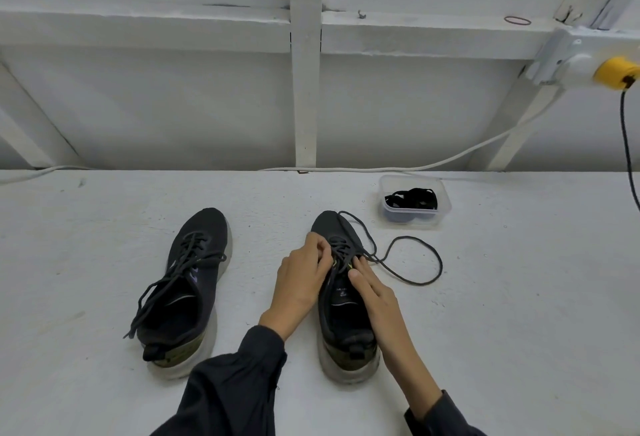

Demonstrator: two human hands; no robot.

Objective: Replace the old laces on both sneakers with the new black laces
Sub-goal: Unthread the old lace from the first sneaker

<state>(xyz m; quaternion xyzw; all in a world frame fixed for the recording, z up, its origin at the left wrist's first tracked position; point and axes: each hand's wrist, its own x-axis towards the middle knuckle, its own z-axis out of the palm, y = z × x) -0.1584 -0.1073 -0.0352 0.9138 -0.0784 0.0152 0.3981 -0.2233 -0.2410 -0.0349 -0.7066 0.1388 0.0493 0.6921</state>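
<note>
- Lace (pixel 403 278) partly out of right sneaker (pixel 349 342); loose loop trails right, toe points away from me.
- Left hand (pixel 301 276) pinches a crossing near the toe.
- Right hand (pixel 375 291) flat, fingers straight, steadying the eyelet edge.
- New laces (pixel 412 199) in tub (pixel 445 213) beyond, nearer right hand.

Left hand (pixel 301 279), right hand (pixel 377 293) at lace (pixel 341 250)
</note>
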